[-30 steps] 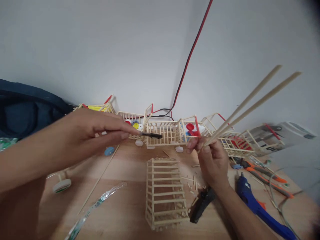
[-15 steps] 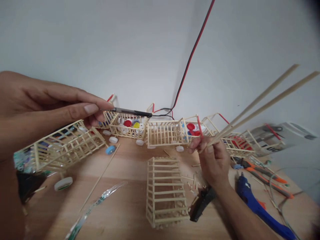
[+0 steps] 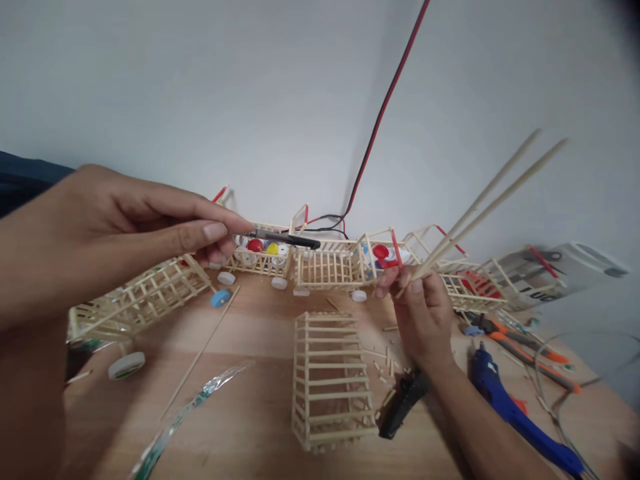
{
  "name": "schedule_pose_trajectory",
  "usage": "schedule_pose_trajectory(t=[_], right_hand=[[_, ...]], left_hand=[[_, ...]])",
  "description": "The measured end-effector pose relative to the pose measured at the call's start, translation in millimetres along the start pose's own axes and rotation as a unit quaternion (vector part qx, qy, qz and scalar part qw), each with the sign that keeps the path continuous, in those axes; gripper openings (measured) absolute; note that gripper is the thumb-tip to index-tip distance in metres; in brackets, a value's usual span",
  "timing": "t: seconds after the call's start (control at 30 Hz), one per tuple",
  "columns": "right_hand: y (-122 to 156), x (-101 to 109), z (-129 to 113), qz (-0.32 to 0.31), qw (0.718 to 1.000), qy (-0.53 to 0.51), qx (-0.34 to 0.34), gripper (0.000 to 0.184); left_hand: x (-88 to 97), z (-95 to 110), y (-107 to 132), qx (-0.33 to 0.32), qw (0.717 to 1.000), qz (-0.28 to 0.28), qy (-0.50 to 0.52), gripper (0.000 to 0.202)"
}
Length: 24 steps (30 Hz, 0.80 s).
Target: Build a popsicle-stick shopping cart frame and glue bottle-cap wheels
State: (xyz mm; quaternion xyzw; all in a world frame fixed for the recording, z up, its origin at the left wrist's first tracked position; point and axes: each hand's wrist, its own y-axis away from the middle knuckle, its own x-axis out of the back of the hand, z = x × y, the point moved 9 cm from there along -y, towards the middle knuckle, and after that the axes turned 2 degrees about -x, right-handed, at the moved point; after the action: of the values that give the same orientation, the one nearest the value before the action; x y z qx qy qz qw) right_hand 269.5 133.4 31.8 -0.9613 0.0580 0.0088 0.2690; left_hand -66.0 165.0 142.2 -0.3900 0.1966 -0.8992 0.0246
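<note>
Pinched between the thumb and fingers of my left hand (image 3: pixel 150 233) is a pen (image 3: pixel 285 238), its black capped end pointing right. My right hand (image 3: pixel 425 313) is closed around the lower ends of two thin wooden sticks (image 3: pixel 490 200), which slant up to the right. Between and below my hands, a slatted frame of wooden sticks (image 3: pixel 333 383) rests on the table (image 3: pixel 240 427). Behind it stand little stick carts with bottle-cap wheels, one being the middle cart (image 3: pixel 327 270). Another stick cart (image 3: pixel 145 293) is partly covered by my left hand.
A blue glue gun (image 3: pixel 510 407) and orange-handled pliers (image 3: pixel 535 353) lie at the right. Near my right wrist is a black tool (image 3: pixel 403 403) among stick offcuts. A loose stick (image 3: pixel 200 353) and a plastic wrapper (image 3: pixel 190 413) lie left of centre. A red-black cable (image 3: pixel 383 113) hangs along the wall.
My left hand has moved right and slightly down with the pen. The sticks in my right hand have swung a little to the left, and that hand has shifted slightly left.
</note>
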Motion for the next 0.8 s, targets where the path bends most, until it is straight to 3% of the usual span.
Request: schedule_pose_trajectory(t=[0.1, 0.4, 0.8], right_hand=[[-2, -1, 5, -0.005, 0.999, -0.031, -0.015, 0.015], [-8, -1, 14, -0.003, 0.997, -0.066, -0.049, 0.015], [-23, 2, 20, -0.007, 0.997, -0.042, -0.057, 0.015]], left_hand=[[-21.4, 8, 0, -0.047, 0.996, -0.065, 0.042, 0.035], [-85.0, 29, -3, -0.07, 0.976, -0.133, 0.16, 0.027], [-159.2, -6, -11, -0.005, 0.933, -0.13, 0.336, 0.036]])
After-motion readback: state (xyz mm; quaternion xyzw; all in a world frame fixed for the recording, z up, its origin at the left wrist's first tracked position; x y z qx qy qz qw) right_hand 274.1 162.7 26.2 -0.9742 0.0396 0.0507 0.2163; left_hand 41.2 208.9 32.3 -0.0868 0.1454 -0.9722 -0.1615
